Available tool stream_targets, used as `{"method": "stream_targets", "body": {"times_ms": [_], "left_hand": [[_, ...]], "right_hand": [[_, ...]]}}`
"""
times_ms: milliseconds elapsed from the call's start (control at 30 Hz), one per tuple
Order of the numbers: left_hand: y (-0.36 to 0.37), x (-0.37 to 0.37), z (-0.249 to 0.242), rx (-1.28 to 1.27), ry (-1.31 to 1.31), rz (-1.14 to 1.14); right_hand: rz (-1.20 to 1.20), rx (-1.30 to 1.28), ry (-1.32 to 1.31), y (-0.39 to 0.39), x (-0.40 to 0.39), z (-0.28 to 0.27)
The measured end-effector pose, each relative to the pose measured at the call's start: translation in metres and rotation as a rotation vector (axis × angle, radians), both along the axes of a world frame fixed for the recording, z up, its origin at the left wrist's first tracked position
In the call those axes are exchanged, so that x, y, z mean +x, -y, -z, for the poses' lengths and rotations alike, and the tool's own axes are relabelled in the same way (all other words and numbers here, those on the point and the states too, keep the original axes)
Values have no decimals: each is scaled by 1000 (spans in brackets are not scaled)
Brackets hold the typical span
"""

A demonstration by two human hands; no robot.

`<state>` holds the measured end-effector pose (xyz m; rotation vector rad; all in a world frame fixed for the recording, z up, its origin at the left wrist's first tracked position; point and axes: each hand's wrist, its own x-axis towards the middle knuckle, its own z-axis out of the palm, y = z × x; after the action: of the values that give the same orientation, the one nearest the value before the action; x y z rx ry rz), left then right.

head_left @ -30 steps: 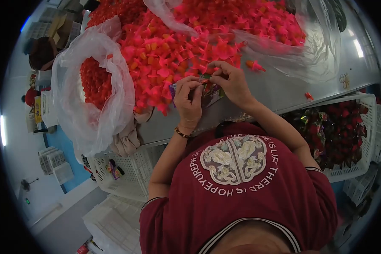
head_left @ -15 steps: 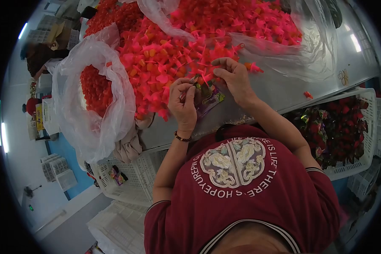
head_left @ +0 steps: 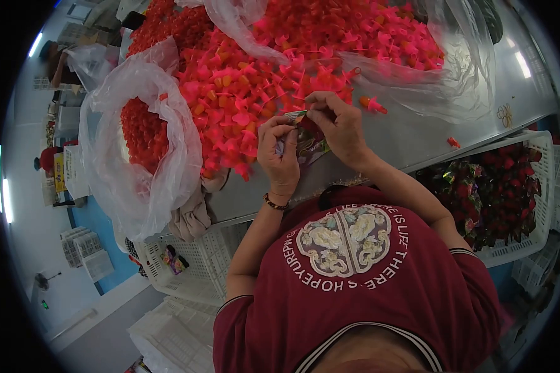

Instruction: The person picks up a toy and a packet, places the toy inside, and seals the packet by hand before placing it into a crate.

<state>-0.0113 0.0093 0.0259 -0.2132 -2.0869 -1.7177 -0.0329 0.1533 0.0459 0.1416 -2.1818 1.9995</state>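
A small printed plastic packet (head_left: 310, 148) with green, purple and dark parts lies between my two hands, over the table's near edge. My left hand (head_left: 278, 153), with a beaded bracelet at the wrist, pinches the packet's upper left edge. The fingertips of my right hand (head_left: 339, 126) are closed at the packet's top right, by a dark red piece. Just beyond both hands spreads a heap of pink and red plastic pieces (head_left: 239, 93). One orange and pink piece (head_left: 373, 104) lies apart, right of my right hand.
An open clear bag (head_left: 93, 155) of red pieces stands on the left. Clear plastic sheeting (head_left: 410, 87) covers part of the metal table (head_left: 410, 137). At the right is a white crate (head_left: 546, 180) of dark red wrapped items. Another white crate (head_left: 199, 267) stands below left.
My left hand has shifted slightly right, and my right hand slightly left and down, closer together. The packet's top edge now shows between them. In the background at left, a clear bag has appeared.
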Motion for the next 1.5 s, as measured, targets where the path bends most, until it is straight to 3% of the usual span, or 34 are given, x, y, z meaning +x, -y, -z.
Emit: {"method": "stream_targets", "body": {"times_ms": [133, 200, 267, 300, 367, 500, 567, 667, 800, 867, 967, 1067, 1167, 1300, 1400, 1467, 1500], "left_hand": [[-3, 2, -17, -99, 3, -43], [1, -1, -19, -124, 20, -66], [4, -4, -10, -175, -78, -86], [3, -2, -13, -187, -109, -116], [0, -1, -18, -62, 54, 46], [8, -13, -34, 4, 117, -6], [15, -15, -30, 470, 546, 405], [15, -11, -20, 487, 575, 577], [7, -6, -20, 521, 499, 490], [2, -4, -20, 528, 463, 316], [-1, 0, -31, 477, 403, 266], [-4, -1, -31, 467, 284, 248], [-5, -1, -37, 491, 271, 230], [-8, -2, -41, 485, 269, 163], [-7, -4, -37, 374, 244, 132], [-3, -5, -36, 323, 209, 92], [-2, -5, -36, 272, 187, 102]], "right_hand": [[-156, -30, 69, 1, -1, 14], [-225, -144, 278, -2, 2, 8], [-302, -15, 277, -8, 4, -9], [-331, -19, 244, -8, 4, -4], [-301, 267, -7, -8, 1, 9], [-347, 463, -310, -24, -6, -30], [-508, 490, -288, -31, -7, -49], [-577, 576, -331, -35, -8, -56], [-523, 594, -266, -36, 0, -64], [-492, 570, -207, -33, 5, -75], [-363, 471, -349, -27, 0, -53], [-271, 324, -248, -22, 4, -47], [-268, 363, -405, -23, -1, -48], [-306, 328, -407, -23, 1, -52], [-354, 164, -278, -23, -4, -53], [-431, 313, -28, -24, -1, -70], [-444, 313, -24, -21, -2, -70]]}}
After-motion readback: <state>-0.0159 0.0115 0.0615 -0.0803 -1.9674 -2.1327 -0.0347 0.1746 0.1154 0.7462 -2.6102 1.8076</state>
